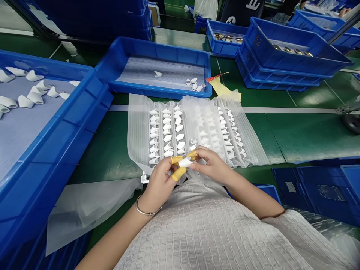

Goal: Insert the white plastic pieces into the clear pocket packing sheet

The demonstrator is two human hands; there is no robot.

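Between my two hands, close to my body, is a small white tube-like piece (185,162) with a slanted end. My left hand (163,174) pinches it with thumb and finger in yellow finger cots. From the other side my right hand (209,164), with a yellow cot on the index finger, also has its fingertips closed on it. Just beyond lies a translucent foam sheet (137,127) bearing rows of similar white pieces (167,126). A fold of the sheet covers some of the middle rows, whose pieces show faintly through.
A blue bin (157,89) behind the sheet holds a few white pieces. On the left, a large blue bin (81,101) contains several more. Stacked blue bins (281,69) with metallic parts stand at back right. Yellow paper (223,89) lies beside the sheet; plastic film (92,206) hangs at the table's front edge.
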